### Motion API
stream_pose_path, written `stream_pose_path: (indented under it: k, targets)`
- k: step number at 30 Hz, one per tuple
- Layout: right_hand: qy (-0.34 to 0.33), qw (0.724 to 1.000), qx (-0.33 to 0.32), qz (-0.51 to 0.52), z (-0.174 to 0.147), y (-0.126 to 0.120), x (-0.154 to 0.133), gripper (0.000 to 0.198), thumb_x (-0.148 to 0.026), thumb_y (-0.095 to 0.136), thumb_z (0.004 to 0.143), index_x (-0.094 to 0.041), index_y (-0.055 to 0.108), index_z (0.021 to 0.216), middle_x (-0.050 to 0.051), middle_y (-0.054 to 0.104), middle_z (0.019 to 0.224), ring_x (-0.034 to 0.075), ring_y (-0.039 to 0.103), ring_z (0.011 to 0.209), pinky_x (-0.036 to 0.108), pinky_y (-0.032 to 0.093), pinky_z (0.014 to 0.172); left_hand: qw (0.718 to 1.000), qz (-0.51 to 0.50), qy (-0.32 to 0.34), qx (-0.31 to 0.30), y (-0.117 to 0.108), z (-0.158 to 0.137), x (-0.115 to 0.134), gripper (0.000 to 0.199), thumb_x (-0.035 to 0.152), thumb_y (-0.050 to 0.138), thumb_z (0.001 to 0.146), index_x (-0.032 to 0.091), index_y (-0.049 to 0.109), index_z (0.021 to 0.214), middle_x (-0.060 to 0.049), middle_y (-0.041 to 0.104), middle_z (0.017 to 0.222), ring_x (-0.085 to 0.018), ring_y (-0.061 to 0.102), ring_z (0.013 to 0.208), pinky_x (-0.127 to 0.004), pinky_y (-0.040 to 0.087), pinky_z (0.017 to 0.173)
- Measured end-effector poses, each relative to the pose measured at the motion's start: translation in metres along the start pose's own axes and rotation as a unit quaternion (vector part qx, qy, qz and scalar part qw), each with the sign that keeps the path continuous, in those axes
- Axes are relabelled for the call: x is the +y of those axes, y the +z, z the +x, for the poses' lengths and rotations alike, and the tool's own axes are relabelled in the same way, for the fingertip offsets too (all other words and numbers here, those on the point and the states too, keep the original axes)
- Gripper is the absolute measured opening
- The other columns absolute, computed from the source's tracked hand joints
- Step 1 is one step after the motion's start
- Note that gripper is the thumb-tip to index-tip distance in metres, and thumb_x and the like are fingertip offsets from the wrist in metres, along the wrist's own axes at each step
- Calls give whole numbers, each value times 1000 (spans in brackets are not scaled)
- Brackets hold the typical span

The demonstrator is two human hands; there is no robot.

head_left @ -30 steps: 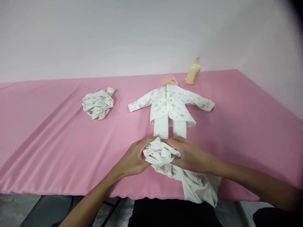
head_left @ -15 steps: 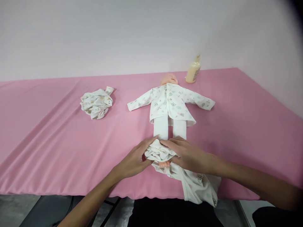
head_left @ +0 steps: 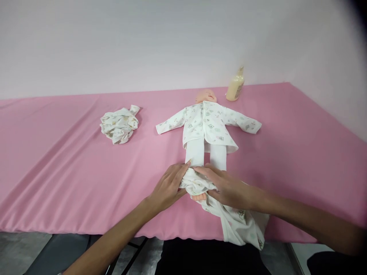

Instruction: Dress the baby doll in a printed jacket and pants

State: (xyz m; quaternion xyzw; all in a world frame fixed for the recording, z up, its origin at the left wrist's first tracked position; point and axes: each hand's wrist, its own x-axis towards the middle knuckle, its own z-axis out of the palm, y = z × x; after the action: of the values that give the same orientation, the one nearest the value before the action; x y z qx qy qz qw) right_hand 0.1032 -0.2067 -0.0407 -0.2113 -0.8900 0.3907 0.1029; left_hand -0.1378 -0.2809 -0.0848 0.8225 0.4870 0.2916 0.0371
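Doll [head_left: 204, 124] on table [head_left: 71, 175], garment [head_left: 119, 125] left, bottle [head_left: 235, 89] beside head [head_left: 205, 96]

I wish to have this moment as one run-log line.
left hand: gripping bunched garment | right hand: gripping same garment | doll's toes: visible at bunch's near edge | rest: pump bottle, crumpled cloth, pink tablecloth

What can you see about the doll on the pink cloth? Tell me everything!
The doll lies on its back, feet toward the person. Its head is peach and looks like smooth plastic. It wears a white jacket with little printed pictures, sleeves spread wide, and no hands show at the cuffs. Its upper legs look white. Peach toes poke out of bunched printed cloth, which the left hand and right hand hold around one foot.
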Motion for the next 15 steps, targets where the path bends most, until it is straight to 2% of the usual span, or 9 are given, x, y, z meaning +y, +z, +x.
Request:
stream_pose_path:
  k: [2, 4, 8, 12, 15]
  targets:
    - [6, 1000, 0, -11, 0, 0, 0, 74, -8, 50, 85, -32, 28, 152, 8, 47, 142, 25, 54, 121, 44, 52, 95, 999, 16, 35, 21, 1, 2, -2, 84, 31, 62, 92, 27, 11, 159, -13, 59, 126, -26, 57, 114, -44, 52, 96]
    - [5, 1000, 3, -25, 0, -1, -1, 70, -10, 52, 86, -31, 32, 150, 9, 51, 137, 24, 56, 116, 44, 52, 93, 999, 17, 40, 13, -1, 3, -3, 80, 33, 63, 92, 26, 18, 157, -12, 60, 124, -26, 58, 114, -43, 52, 96]
    - [-6, 999, 2, -53, 1, -6, -5, 67, -14, 55, 87, -30, 35, 148, 9, 56, 131, 26, 55, 116, 45, 50, 95, 999, 14, -4, -39, -7, 1, 1, 73, 29, 61, 93, 27, 23, 155, -10, 61, 127, -25, 58, 116, -43, 51, 99]
    - [0, 998, -21, -59, -5, -13, -13, 71, -30, 57, 92, -29, 25, 155, 10, 57, 130, 27, 54, 118, 47, 50, 96, 994, 24, -48, -96, -15, -3, 5, 72, 26, 57, 93, 29, 21, 155, -11, 55, 138, -28, 52, 127, -47, 44, 106]
    - [23, 997, 19, -69, -23, -17, -16, 69, -40, 57, 93, -29, 27, 154, 11, 54, 136, 28, 52, 123, 48, 49, 99, 988, 22, -85, -126, -26, -5, 8, 74, 29, 54, 96, 32, 14, 158, -11, 44, 150, -29, 43, 137, -48, 40, 112]
